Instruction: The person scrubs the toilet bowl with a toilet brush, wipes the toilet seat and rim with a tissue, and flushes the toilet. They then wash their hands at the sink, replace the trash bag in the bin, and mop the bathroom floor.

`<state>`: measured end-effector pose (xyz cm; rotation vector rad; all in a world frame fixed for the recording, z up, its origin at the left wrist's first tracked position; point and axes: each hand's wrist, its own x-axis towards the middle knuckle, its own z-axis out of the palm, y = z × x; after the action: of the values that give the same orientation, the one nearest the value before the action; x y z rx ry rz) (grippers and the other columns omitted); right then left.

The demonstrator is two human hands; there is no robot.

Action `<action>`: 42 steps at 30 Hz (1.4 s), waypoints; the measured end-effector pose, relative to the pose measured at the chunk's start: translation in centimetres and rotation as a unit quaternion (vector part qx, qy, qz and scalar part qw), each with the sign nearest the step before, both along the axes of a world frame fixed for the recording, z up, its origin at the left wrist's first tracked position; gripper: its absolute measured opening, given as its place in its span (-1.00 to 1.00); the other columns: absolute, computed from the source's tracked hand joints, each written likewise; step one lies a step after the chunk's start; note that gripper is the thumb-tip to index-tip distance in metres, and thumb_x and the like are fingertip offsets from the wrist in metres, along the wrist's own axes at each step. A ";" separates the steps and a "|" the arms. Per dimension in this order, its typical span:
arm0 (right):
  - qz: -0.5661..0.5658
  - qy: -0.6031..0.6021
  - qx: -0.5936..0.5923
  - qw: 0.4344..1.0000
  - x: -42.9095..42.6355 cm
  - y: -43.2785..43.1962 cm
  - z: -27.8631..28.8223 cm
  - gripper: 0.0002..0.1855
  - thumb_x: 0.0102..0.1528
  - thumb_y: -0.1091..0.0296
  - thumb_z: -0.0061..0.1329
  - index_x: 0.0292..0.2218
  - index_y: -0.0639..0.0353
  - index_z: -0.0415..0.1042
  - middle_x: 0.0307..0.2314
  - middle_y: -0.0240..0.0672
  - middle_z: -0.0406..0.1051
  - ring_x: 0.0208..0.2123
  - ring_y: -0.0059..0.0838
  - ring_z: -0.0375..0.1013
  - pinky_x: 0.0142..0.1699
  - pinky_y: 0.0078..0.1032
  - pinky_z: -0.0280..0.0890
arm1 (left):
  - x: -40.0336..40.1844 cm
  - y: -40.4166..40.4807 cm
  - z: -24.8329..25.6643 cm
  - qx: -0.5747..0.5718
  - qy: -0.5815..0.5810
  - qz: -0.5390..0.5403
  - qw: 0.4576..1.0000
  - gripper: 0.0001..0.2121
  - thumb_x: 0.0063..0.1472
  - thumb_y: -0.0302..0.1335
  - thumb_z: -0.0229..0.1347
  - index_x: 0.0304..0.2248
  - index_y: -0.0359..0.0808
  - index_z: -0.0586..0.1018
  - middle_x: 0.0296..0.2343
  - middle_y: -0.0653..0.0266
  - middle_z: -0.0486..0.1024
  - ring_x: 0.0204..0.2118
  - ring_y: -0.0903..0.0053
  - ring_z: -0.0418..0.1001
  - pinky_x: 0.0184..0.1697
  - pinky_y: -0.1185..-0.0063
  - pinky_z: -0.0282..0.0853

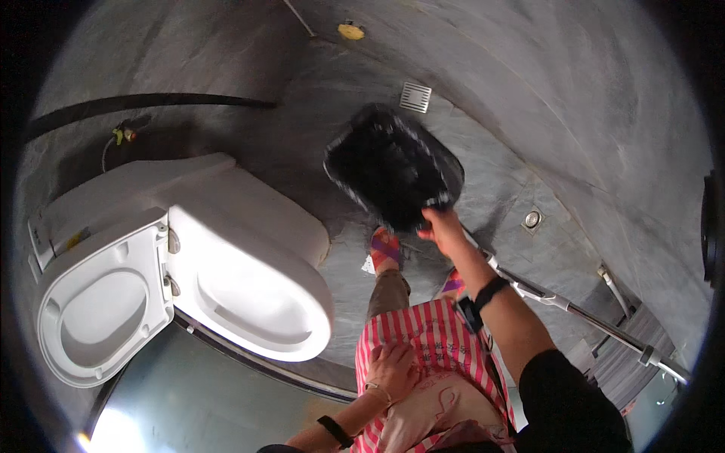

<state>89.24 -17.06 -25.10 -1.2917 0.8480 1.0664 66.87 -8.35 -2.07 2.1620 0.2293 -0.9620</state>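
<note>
My right hand grips the near rim of a black plastic bin, which appears lined with a black bag. The bin is a little blurred and tilted, its dark mouth towards me, out over the floor in front of my feet. What lies inside it is too dark to tell. My left hand rests flat against the red-and-white striped apron at my front, with nothing visible in it.
To the left stands a white toilet, lid and seat raised. A metal pole slants past my right forearm. A square floor drain and a smaller round drain sit in the grey floor. A scrap of white paper lies by my foot.
</note>
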 end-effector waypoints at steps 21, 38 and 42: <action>0.325 0.091 0.094 0.936 -3.5 -17.4 25.0 -0.53 0.10 0.16 -0.07 0.01 0.13 0.24 -0.24 -0.36 0.42 -0.28 -0.54 0.41 -0.16 -0.48 0.33 | -2.1 -3.2 -1.7 0.115 0.035 0.010 0.993 -0.68 0.00 -0.25 0.01 -0.26 -0.20 0.52 -0.18 0.18 0.41 -0.03 0.26 0.27 0.07 0.25 0.07; -0.028 -0.448 -0.256 0.856 2.0 -45.6 57.6 -0.30 -0.09 -0.01 0.13 -0.05 0.20 0.17 -0.16 -0.29 0.25 -0.08 -0.41 0.25 0.00 -0.43 0.15 | -14.0 -6.3 7.1 -0.183 -0.020 0.267 0.946 -0.58 0.13 -0.32 0.04 -0.01 -0.24 0.37 -0.01 0.05 0.24 0.00 0.38 0.27 0.03 0.54 0.21; -0.127 -0.543 -0.158 0.815 4.8 -48.2 58.2 -0.49 -0.01 0.10 0.07 -0.14 0.22 0.23 -0.25 -0.30 0.33 -0.15 -0.44 0.32 -0.07 -0.45 0.20 | -20.8 -5.7 10.0 -0.131 -0.045 0.288 0.948 -0.64 0.19 -0.34 -0.01 -0.05 -0.30 0.40 -0.14 0.17 0.41 -0.12 0.55 0.37 -0.06 0.62 0.26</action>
<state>94.04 -65.25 33.11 -1.7007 0.2711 -0.1369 46.04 -14.06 7.97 1.7373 0.6122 -0.5205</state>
